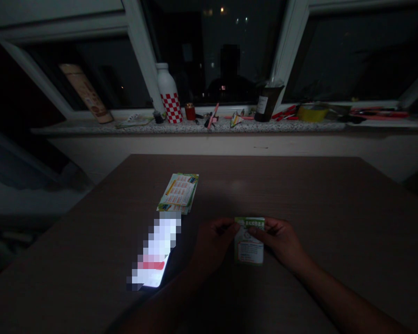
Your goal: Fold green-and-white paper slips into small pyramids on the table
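Note:
Between my two hands is a small printed card (250, 253), green along its top edge with a white lower part carrying text. My left hand (213, 243) pinches its upper left corner between thumb and fingers. On the other side, my right hand (285, 241) grips the upper right, its thumb lying across the front. Whether it is one card or several together, I cannot tell. To the left lies a small pile of similar printed cards (178, 191) on the table. Just nearer than the pile, a phone (155, 279) rests with its screen lit, mostly blurred out.
The brown wooden table (299, 185) reaches a wall under a dark window. Along the granite sill (142, 128) stand a tan bottle (87, 95), a white bottle with red checks (169, 95), a red jar (190, 112), a dark cup (266, 104) and several pens (379, 113).

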### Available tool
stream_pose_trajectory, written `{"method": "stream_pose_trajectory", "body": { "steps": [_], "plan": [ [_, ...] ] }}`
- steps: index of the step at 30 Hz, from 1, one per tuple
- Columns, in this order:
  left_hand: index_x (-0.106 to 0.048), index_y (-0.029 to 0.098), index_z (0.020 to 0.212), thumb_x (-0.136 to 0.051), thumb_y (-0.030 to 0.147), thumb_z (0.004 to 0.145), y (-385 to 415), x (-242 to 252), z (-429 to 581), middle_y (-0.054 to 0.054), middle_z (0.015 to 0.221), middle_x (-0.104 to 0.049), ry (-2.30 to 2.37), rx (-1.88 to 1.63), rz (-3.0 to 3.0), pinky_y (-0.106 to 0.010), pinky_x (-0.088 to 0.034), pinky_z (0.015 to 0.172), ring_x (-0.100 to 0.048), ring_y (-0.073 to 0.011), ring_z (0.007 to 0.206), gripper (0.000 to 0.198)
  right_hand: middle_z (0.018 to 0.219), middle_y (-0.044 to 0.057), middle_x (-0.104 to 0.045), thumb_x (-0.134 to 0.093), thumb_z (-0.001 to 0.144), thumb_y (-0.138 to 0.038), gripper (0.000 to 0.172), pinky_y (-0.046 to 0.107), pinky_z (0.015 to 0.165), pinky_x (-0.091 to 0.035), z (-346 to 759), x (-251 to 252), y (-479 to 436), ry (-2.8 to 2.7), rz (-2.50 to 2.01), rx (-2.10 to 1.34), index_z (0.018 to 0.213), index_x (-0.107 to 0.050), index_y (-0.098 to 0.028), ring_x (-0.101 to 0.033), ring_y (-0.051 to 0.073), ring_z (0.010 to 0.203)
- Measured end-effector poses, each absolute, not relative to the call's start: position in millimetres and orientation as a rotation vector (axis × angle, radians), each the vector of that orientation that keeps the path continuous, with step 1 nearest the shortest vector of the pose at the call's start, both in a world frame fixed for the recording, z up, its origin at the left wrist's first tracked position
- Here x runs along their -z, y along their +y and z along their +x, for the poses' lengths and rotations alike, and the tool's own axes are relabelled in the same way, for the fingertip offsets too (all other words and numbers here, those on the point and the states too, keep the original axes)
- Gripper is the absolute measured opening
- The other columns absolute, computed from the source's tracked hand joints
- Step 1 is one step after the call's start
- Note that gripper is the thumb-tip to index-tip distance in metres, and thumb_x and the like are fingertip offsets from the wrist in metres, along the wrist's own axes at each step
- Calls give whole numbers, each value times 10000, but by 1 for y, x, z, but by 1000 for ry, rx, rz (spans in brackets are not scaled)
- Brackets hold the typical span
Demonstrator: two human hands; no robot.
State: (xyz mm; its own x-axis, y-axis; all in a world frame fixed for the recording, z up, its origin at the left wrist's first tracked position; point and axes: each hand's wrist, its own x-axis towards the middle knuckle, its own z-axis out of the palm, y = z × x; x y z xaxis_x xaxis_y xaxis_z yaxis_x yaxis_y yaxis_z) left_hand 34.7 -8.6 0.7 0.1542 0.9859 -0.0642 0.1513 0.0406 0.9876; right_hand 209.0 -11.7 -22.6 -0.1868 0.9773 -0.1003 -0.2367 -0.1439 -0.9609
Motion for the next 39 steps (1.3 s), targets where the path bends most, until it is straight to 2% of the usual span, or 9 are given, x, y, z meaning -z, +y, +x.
{"method": "stream_pose_trajectory", "body": {
  "steps": [11,14,17,24,31,39],
  "plan": [
    [-711,146,806,-625,341,775,-7,1,35,-38,756,-711,1243,-982,1341,-248,-471,620,-635,-175,698,216,804,52,-754,-780,665,-333,223,289,666,-538,209,19,-11,-1077,-1037,-1533,814,-725,-176,-689,171,677],
    [-712,147,800,-633,335,764,-6,0,35,-39,756,-716,1256,-1004,1304,-255,-477,627,-640,-179,697,207,847,42,-751,-782,667,-304,272,301,718,-544,207,19,-13,-1092,-986,-1581,900,-699,-191,-699,178,746],
    [-713,148,799,-633,322,759,-5,0,34,-43,773,-724,1252,-1027,1255,-269,-489,658,-649,-184,713,196,858,28,-747,-796,647,-260,369,301,694,-557,205,20,-15,-1156,-983,-1625,983,-651,-209,-702,178,744],
    [-712,126,766,-630,325,748,3,6,32,-55,730,-717,1296,-1032,1229,-272,-488,616,-645,-190,672,216,866,22,-747,-785,648,-251,401,331,699,-566,201,29,-12,-1212,-1036,-1647,1008,-616,-208,-708,188,730],
    [-717,111,792,-641,297,734,9,14,35,-77,778,-729,1348,-1032,1187,-276,-490,633,-658,-196,697,210,847,23,-749,-788,642,-233,478,339,691,-565,202,31,-6,-1168,-1059,-1696,1073,-585,-201,-710,197,712],
    [-723,116,813,-617,320,757,10,15,34,-80,785,-731,1335,-1013,1235,-283,-491,634,-659,-204,705,236,866,25,-746,-782,644,-208,472,333,700,-563,204,32,-5,-1192,-1063,-1694,1074,-589,-194,-706,190,720]
  ]
}}
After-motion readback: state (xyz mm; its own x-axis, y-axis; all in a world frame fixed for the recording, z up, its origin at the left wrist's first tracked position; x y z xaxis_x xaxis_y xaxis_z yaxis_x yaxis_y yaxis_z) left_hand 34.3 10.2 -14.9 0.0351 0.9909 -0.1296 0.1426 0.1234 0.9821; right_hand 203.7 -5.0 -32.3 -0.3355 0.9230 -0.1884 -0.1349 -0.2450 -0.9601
